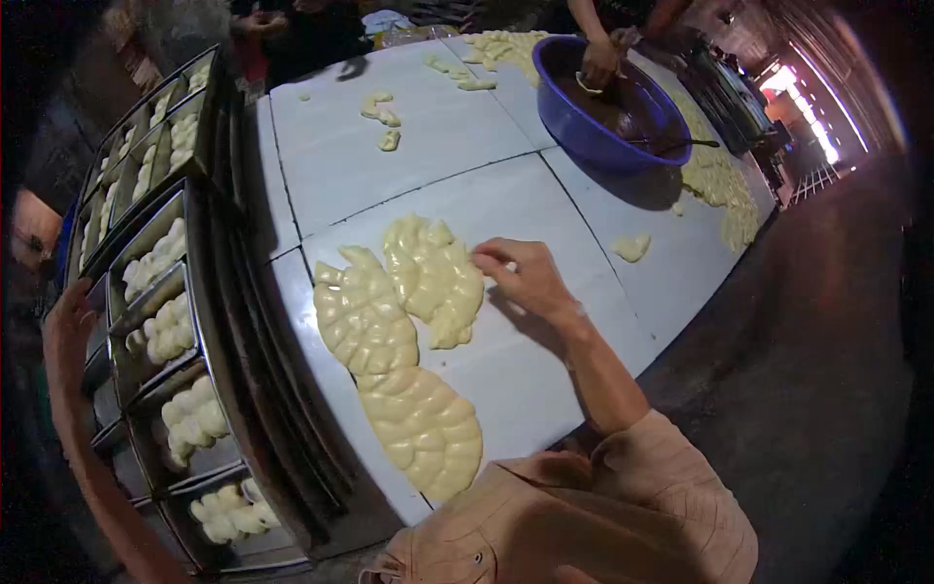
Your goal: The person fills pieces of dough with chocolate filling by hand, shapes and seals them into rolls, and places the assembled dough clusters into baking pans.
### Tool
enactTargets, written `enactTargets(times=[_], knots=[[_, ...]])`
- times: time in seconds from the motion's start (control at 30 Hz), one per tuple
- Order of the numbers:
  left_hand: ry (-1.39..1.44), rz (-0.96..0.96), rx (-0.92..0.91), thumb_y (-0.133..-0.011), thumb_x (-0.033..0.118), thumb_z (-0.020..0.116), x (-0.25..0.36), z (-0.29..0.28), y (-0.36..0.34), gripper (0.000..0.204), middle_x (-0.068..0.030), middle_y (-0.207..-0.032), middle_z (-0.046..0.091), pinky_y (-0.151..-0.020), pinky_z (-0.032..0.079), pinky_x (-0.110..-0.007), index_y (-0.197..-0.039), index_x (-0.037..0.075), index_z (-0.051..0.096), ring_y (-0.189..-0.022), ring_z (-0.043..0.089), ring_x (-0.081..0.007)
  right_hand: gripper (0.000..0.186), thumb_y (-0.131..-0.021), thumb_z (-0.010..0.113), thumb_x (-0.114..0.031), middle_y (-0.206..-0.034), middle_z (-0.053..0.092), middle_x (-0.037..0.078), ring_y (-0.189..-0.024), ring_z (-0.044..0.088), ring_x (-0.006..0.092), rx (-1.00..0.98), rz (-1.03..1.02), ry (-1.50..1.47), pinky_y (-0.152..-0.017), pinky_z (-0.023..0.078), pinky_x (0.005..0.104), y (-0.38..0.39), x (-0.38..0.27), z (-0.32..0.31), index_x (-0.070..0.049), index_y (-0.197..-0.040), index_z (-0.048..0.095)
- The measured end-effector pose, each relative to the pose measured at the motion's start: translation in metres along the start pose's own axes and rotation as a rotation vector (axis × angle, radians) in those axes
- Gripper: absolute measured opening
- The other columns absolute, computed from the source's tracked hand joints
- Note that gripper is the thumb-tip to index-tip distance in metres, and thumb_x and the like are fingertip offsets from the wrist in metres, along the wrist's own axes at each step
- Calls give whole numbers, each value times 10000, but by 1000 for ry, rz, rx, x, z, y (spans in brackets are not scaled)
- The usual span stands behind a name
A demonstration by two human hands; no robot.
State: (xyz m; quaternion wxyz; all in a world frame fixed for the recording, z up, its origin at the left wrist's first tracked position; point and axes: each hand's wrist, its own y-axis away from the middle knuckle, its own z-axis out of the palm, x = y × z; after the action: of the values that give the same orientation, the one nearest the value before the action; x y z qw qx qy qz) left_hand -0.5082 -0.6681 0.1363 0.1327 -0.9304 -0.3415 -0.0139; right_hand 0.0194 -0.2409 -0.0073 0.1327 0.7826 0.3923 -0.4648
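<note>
On the white table lie three flat clusters of pale, glossy dough pieces pressed together: a left one (360,316), a near one (423,428) and a right one (438,277). My right hand (525,277) is at the right cluster's edge, thumb and fingers pinched together on the dough there. Far to the left, my left hand (70,316) curls over the outer edge of a strapped set of metal loaf pans (195,336). Lumps of dough (163,331) sit in these pans.
A second pan set (209,127) stands beyond, also holding dough. At the far right a blue basin (584,131) holds dark liquid, with another person's hand (601,63) in it. Dough pieces (720,185) spread beside the basin; small scraps (379,109) lie further left. Another person stands at the back.
</note>
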Motion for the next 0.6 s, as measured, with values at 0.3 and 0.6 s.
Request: enactTargets(times=[0.3,0.6], knots=[[351,-107,-5,-901,-28,640,164,-55,50,433,-7,-942,575,-700,436,-245,-1325,53,602,-798,519,-101,264,-926,636,-175,-998,712,154,-860,695,311,443,244,417,-793,539,397,113,153,-198,-21,-1134,689],[301,18,-259,-809,43,789,558,51,82,499,-91,-1149,687,-836,546,-331,-1285,96,647,-968,647,-197,509,-838,736,-283,-1507,403,255,-1402,352,448,-205,-88,640,-1125,345,471,68,240,-310,-82,-1292,621]])
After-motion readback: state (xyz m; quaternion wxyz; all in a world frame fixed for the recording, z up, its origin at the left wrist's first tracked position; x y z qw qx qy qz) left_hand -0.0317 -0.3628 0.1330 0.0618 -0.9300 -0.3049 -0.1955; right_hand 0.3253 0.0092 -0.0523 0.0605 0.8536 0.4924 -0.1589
